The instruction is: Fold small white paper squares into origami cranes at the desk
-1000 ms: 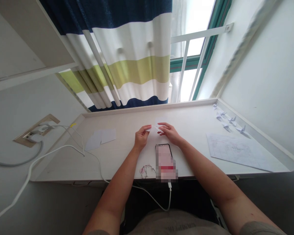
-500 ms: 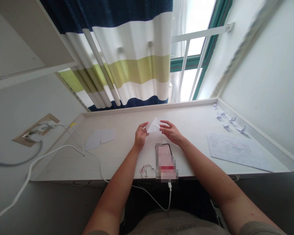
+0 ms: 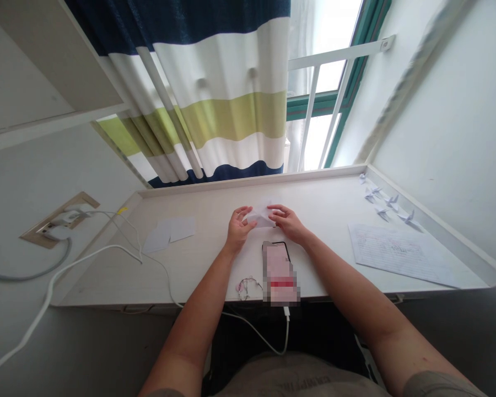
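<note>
Centre of frame: we see left hand and right hand meeting over bench, folded white paper between them. Left fingers pinch paper's left edge, right fingers closed on its right side. We cannot tell if paper touches bench. Phone just below hands, bracelet beside it. Blank sheets centre left; paper cranes, lined sheet at right.

The folded white paper, raised as an upright triangle between the hands half a second ago, now sits lower. The left hand and right hand have drawn closer, fingertips gripping its edges.
</note>
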{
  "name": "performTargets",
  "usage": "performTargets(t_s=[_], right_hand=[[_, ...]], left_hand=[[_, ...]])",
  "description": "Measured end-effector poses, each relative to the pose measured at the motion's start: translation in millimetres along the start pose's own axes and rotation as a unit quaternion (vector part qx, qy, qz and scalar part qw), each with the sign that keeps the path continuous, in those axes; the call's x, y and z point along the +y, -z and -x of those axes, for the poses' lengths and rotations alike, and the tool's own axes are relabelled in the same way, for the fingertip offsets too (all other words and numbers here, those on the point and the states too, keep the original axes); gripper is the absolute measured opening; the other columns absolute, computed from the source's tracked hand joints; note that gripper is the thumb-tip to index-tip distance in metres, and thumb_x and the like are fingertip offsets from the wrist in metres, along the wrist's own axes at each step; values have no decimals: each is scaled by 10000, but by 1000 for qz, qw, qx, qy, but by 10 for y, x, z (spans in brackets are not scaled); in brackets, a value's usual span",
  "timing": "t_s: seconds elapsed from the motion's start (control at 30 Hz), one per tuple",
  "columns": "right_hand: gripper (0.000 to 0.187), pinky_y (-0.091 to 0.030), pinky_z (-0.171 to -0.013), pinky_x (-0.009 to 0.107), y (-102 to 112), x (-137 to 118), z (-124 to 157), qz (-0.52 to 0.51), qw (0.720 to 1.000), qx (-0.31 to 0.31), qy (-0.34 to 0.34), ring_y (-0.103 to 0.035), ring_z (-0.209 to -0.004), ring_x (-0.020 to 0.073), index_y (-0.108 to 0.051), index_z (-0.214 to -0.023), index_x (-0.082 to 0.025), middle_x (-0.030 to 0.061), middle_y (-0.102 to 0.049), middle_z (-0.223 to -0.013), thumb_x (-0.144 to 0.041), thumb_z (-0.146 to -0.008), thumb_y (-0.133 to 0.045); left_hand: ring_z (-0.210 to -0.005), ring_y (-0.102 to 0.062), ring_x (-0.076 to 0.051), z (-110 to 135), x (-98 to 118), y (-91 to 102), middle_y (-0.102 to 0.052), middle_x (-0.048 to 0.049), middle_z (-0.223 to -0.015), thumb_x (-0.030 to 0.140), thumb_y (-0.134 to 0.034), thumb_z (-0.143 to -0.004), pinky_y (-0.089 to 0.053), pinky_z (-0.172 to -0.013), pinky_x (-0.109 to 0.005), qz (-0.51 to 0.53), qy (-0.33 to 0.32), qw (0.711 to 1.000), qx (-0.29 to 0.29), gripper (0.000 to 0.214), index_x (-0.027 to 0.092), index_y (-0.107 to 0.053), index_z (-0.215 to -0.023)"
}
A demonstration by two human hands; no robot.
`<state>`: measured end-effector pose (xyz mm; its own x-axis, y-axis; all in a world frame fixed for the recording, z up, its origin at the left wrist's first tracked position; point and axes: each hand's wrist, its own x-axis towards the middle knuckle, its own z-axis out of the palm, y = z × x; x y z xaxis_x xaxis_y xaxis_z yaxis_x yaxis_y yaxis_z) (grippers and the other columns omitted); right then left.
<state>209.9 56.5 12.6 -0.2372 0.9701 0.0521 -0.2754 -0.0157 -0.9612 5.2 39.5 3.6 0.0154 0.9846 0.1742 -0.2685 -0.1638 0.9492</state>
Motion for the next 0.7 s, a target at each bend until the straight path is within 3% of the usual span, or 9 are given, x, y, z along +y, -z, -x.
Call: performTargets(t_s=[0.1,0.2,0.3,0.4,0.5,0.6,0.7], right_hand=[[433,-438,-619,275,-5,26,-8,31,999,-3,7,-560,-660,126,-793,-1015,-217,-13,-696,-780,-457,-678,-918],[424,-476,-668,296,-5,49,-28,27,999,8,30,-602,-721,150,-794,-980,-212,14,-730,-835,-455,-661,-929],[421,-509,-733,316,-6,54,-34,4,999,9,48,-643,-796,169,-789,-986,-221,27,-747,-893,-426,-651,-940],[521,-514,-723,315,-5,46,-17,2,999,2,40,-645,-788,166,-780,-1136,-235,16,-740,-883,-390,-665,-938],[601,-508,-668,301,0,38,-7,7,1000,-5,25,-630,-743,155,-753,-1253,-249,6,-730,-877,-393,-694,-921],[476,-529,-677,310,2,41,-15,6,1000,-1,26,-633,-740,155,-789,-1123,-218,20,-729,-865,-451,-722,-895],[460,-546,-696,325,-3,50,-25,14,1000,0,25,-637,-740,161,-793,-1065,-204,24,-722,-832,-447,-693,-912]], left_hand=[[-1022,-737,-201,-3,-22,-15,-636,-145,-1444,325,-946,-689,-592,-941,-388,-6,2,1000,-15,654,241,-595,-1235],[-1077,-721,-211,-26,-53,-22,-640,-141,-1418,369,-948,-692,-589,-946,-359,-7,-13,1000,17,601,220,-629,-1179],[-1004,-723,-191,-32,-59,-24,-699,-116,-1277,415,-930,-720,-598,-878,-327,-20,16,999,24,611,227,-633,-1219],[-910,-720,-171,-12,-30,-32,-754,-65,-1053,450,-894,-764,-598,-833,-309,-25,51,998,-16,593,228,-646,-1255],[-902,-712,-164,3,-1,-41,-762,-52,-1048,442,-891,-754,-595,-811,-293,-11,48,999,-19,482,215,-714,-1140],[-875,-698,-158,-6,2,-41,-757,-50,-1024,435,-888,-740,-597,-797,-303,9,54,998,-6,384,193,-751,-1004],[-859,-690,-157,-21,-9,-38,-758,-50,-1006,410,-903,-717,-592,-793,-314,33,60,998,-4,376,191,-760,-986]])
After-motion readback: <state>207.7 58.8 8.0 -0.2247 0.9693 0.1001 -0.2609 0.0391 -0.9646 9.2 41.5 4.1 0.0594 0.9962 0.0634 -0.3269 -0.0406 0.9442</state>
